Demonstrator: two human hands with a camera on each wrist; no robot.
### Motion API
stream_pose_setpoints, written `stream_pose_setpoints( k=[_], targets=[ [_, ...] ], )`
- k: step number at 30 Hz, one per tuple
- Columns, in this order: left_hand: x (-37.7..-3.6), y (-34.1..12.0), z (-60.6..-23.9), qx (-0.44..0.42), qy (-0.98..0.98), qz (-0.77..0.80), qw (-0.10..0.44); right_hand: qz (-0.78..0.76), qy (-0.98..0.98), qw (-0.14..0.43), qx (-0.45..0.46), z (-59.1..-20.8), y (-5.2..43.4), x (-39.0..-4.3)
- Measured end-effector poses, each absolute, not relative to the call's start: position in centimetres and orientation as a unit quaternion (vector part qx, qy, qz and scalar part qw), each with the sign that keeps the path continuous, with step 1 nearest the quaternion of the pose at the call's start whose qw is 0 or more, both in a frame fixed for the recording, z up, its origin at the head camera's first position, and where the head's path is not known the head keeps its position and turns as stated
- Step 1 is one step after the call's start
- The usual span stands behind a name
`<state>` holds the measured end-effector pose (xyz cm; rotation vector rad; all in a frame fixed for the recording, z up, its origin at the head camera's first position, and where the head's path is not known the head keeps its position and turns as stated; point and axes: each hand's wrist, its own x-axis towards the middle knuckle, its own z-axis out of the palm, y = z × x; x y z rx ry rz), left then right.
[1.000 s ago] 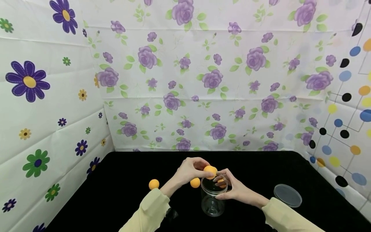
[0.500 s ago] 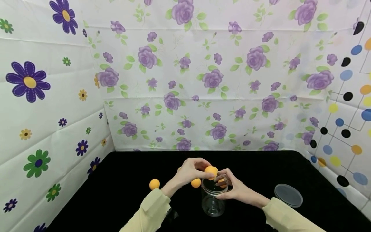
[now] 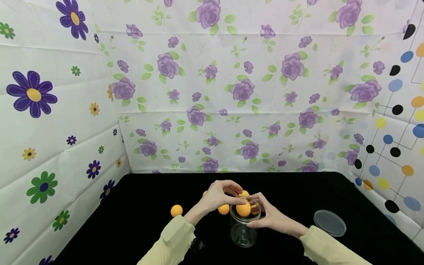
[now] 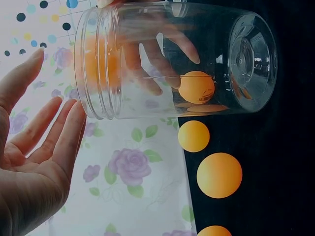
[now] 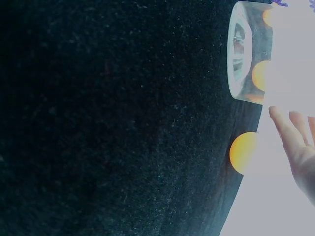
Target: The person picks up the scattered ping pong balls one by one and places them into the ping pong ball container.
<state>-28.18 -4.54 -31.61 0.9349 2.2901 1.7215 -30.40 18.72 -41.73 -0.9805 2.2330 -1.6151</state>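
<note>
Black bench (image 3: pixel 132 235) before a flowered curtain (image 3: pixel 205 73). Left hand (image 3: pixel 220 195) with fingers nearly straight, holding nothing; orange ball (image 3: pixel 243 209) just beneath, inside the neck of the upright jar (image 3: pixel 243 232). Right hand (image 3: pixel 269 218) curled round the rim. Could flick the ball out by withdrawing hastily, or tip the jar by slackening on the right. Could scatter loose balls (image 3: pixel 176 211), left, by brushing past. Lid (image 3: pixel 329 223) apart, right.

Left hand (image 3: pixel 216 196) hovers, relaxed; right hand (image 3: pixel 271 216) curves.

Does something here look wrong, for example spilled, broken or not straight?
Nothing stands out: the clear jar stands upright with no visible damage, the lid lies on the black surface, and the orange balls look whole.
</note>
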Motion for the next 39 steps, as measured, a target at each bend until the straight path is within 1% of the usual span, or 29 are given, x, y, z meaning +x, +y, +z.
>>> stream_pose_setpoints(
  k=[6, 12, 17, 21, 28, 36, 39],
  targets=[
    [-29.1, -4.6, -32.4, 0.314, 0.759, 0.566, 0.061, -0.547, 0.753, 0.101, -0.351, -41.8, 18.7, -30.4],
    [-30.7, -4.6, -34.1, 0.311, 0.763, 0.564, 0.055, -0.559, 0.743, 0.115, -0.351, -41.7, 18.6, -30.3],
    [-30.9, -4.7, -34.2, 0.315, 0.764, 0.560, 0.050, -0.562, 0.742, 0.112, -0.348, -41.7, 18.6, -30.2],
    [-30.9, -5.0, -34.1, 0.316, 0.762, 0.564, 0.042, -0.560, 0.746, 0.106, -0.345, -41.7, 18.6, -30.2],
    [-31.1, -6.0, -33.7, 0.306, 0.756, 0.578, 0.006, -0.559, 0.751, 0.106, -0.335, -41.6, 18.6, -30.1],
    [-29.5, -7.4, -31.3, 0.292, 0.748, 0.596, 0.001, -0.564, 0.745, 0.107, -0.339, -41.7, 18.6, -30.3],
    [-29.6, -7.9, -31.1, 0.279, 0.747, 0.603, 0.000, -0.569, 0.740, 0.108, -0.341, -41.6, 18.6, -30.2]
  ],
)
